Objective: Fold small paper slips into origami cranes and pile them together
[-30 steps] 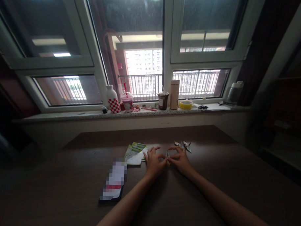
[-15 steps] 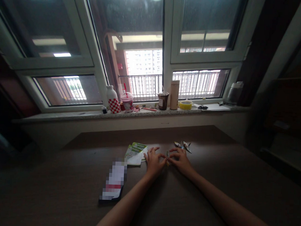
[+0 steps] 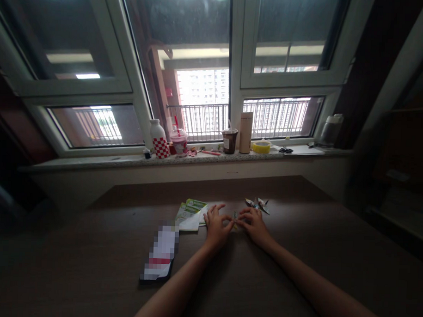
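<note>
Between my fingertips is a small piece of folded paper (image 3: 234, 227), mostly hidden, with a narrow tip pointing up. My left hand (image 3: 217, 228) pinches its left side between thumb and finger, the other fingers spread out. From the right, my right hand (image 3: 255, 225) pinches the same paper, fingers curled. Just beyond my right hand lie folded paper shapes (image 3: 262, 205) with pointed ends, like origami cranes. Left of my left hand, green-and-white printed paper sheets (image 3: 188, 213) overlap on the brown table (image 3: 100, 247).
A phone (image 3: 161, 254) with a blurred screen lies left of my left forearm. On the windowsill (image 3: 121, 162) stand a checkered bottle (image 3: 160, 140), drink cups (image 3: 229, 141), a tan flask (image 3: 246, 133), yellow tape (image 3: 261, 147) and scissors (image 3: 286, 151).
My fingertips have shifted slightly around the folded paper, and the fingers of both hands look a little farther apart. The things on the table stay where they were.
</note>
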`<action>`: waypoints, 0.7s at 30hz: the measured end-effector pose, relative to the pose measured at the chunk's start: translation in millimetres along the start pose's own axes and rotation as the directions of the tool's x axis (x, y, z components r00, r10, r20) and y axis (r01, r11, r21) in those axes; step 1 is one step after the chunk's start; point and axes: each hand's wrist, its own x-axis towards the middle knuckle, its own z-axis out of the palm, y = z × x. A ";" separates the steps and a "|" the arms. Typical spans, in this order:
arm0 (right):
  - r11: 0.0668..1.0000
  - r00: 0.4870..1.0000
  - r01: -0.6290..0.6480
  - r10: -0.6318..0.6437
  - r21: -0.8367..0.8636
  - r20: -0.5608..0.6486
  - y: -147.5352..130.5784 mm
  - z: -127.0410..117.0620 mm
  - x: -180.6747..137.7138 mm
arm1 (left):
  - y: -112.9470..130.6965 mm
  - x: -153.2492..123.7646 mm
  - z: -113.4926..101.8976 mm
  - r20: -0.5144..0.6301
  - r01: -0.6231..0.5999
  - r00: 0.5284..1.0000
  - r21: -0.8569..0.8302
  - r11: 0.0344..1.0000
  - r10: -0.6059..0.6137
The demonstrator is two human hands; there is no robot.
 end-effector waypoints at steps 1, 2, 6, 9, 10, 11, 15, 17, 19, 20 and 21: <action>1.000 1.000 -0.007 0.007 -0.003 -0.011 0.9 -0.1 0.1 | 0.2 0.0 -0.5 -0.005 0.003 1.000 -0.005 1.000 -0.003; 1.000 1.000 -0.010 0.010 -0.006 -0.017 1.4 -0.2 0.0 | 0.6 -0.1 -1.0 -0.008 0.006 1.000 -0.009 1.000 -0.006; 1.000 1.000 -0.004 0.003 -0.009 -0.015 0.0 -1.8 0.0 | 1.0 -0.3 -1.4 -0.007 0.019 1.000 -0.005 1.000 -0.019; 1.000 1.000 0.004 -0.004 -0.014 -0.009 -1.3 -3.1 -0.1 | -0.8 -0.1 0.8 -0.007 0.023 1.000 0.020 1.000 -0.023; 1.000 1.000 0.010 -0.010 -0.015 -0.007 -1.6 -3.1 -0.3 | -1.7 0.0 1.9 -0.014 0.026 1.000 0.030 0.999 -0.026; 1.000 1.000 0.018 -0.018 -0.016 -0.005 -1.8 -2.8 -0.7 | -2.4 -0.1 2.9 -0.015 0.025 1.000 0.035 0.999 -0.024; 0.998 0.999 0.045 -0.045 -0.032 0.000 -4.0 1.4 -2.9 | -2.9 -1.3 5.8 -0.014 -0.001 1.000 0.042 0.999 0.002; 0.998 0.999 0.051 -0.051 -0.037 0.000 -5.4 3.8 -3.7 | -1.7 -2.0 6.1 -0.029 -0.026 0.999 0.042 0.999 0.027; 0.998 0.998 0.055 -0.055 -0.034 -0.003 -5.8 5.2 -3.5 | -0.5 -2.2 5.6 -0.043 -0.043 0.998 0.037 0.998 0.045; 0.998 0.998 0.055 -0.055 -0.029 -0.007 -5.4 5.4 -3.0 | -0.1 -2.1 5.3 -0.051 -0.045 0.998 0.032 0.998 0.046; 0.998 0.999 0.052 -0.052 -0.024 -0.015 -4.5 5.3 -2.4 | 0.2 -1.9 4.9 -0.059 -0.044 0.997 0.027 0.999 0.046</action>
